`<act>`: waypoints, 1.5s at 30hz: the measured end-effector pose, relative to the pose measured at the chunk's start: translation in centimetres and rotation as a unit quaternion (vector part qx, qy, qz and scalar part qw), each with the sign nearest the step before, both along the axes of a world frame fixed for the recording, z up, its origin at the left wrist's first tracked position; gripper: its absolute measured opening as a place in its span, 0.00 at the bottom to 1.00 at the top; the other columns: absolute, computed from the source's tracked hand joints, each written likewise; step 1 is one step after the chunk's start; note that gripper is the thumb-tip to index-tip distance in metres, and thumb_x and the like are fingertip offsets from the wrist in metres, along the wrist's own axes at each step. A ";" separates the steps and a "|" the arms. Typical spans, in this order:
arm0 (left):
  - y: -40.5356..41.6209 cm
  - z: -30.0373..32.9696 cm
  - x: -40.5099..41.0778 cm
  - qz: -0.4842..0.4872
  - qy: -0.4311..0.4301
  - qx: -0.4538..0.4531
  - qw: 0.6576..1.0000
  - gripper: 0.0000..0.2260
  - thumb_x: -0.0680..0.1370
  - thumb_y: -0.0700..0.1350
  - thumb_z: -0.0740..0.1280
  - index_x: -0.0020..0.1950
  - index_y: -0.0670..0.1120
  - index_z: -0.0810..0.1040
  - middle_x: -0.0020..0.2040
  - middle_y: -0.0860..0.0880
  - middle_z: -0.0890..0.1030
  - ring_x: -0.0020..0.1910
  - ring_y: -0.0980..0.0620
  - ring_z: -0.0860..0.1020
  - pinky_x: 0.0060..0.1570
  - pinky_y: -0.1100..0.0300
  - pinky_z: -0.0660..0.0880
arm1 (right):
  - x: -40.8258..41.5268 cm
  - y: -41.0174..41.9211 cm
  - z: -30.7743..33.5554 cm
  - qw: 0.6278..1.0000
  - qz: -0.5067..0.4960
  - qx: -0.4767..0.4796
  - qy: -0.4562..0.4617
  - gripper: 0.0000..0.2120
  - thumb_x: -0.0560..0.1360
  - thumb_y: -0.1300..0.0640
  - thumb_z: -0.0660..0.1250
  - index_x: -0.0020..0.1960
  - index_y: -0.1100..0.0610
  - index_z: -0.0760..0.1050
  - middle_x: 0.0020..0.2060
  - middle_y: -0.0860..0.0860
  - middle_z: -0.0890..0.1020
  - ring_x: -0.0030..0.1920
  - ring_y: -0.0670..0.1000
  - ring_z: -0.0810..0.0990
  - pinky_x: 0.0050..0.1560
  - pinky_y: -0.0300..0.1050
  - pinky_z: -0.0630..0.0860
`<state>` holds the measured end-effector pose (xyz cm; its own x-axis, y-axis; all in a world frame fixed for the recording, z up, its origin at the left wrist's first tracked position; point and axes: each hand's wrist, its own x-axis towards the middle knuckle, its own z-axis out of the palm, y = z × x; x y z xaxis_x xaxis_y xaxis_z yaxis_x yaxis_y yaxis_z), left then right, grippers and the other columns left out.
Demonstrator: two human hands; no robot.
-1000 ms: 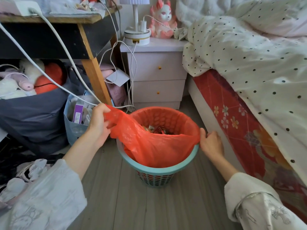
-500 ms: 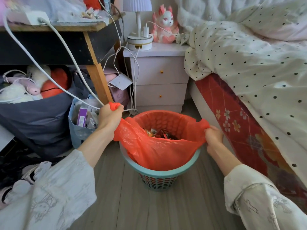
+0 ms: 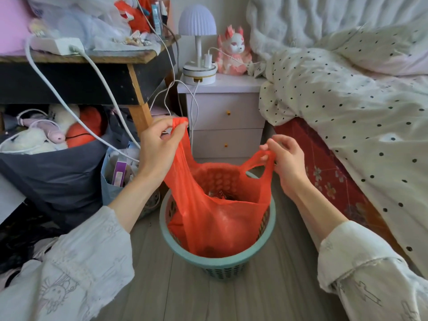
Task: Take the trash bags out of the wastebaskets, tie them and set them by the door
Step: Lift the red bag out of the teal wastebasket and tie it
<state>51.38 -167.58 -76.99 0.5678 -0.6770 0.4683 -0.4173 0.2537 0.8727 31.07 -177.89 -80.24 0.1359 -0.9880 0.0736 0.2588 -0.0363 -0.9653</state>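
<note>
An orange plastic trash bag (image 3: 215,218) hangs inside a teal mesh wastebasket (image 3: 215,262) on the grey wood floor. Its top is lifted clear of the rim. My left hand (image 3: 157,149) pinches the bag's left handle, held high near the desk leg. My right hand (image 3: 284,161) grips the right handle loop, lower and nearer the bed. The bag's mouth gapes between the hands, and some trash shows dimly at the bottom.
A white nightstand (image 3: 228,121) with a lamp (image 3: 198,45) stands behind the basket. A wooden desk (image 3: 92,72) with dangling cables (image 3: 102,89) is at the left, above a dark bin of plush toys (image 3: 51,167). A bed with a dotted quilt (image 3: 352,117) runs along the right.
Both hands have pulled the bag's edges off the basket rim and raised them. The right hand went from the rim to holding a handle loop.
</note>
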 end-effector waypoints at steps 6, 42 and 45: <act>0.4 -1.1 1.0 -0.005 0.046 0.011 0.999 0.08 0.76 0.42 0.64 0.54 0.46 0.79 0.51 0.51 0.78 0.48 0.59 0.77 0.51 0.65 0.75 | -0.6 -0.2 -1.8 0.955 0.122 0.206 0.176 0.06 0.73 0.64 0.66 0.49 0.64 0.73 0.27 0.54 0.79 0.17 0.44 0.71 0.19 0.35 0.70; -7.6 -11.4 -4.7 -0.089 -0.053 0.276 0.955 0.40 0.65 0.47 0.75 0.72 0.50 0.58 0.66 0.42 0.72 0.64 0.44 0.72 0.64 0.55 0.68 | -3.0 -1.2 -12.2 0.872 -0.025 -0.130 0.471 0.19 0.69 0.47 0.67 0.53 0.60 0.75 0.48 0.58 0.77 0.59 0.61 0.72 0.60 0.50 0.67; -8.5 -10.7 -4.6 -0.026 -0.121 0.213 0.969 0.12 0.68 0.46 0.69 0.49 0.44 0.79 0.44 0.41 0.80 0.47 0.46 0.80 0.49 0.51 0.74 | -2.6 -1.4 -11.8 0.911 -0.012 -0.094 0.401 0.09 0.77 0.59 0.61 0.38 0.55 0.72 0.47 0.61 0.74 0.58 0.59 0.70 0.55 0.46 0.65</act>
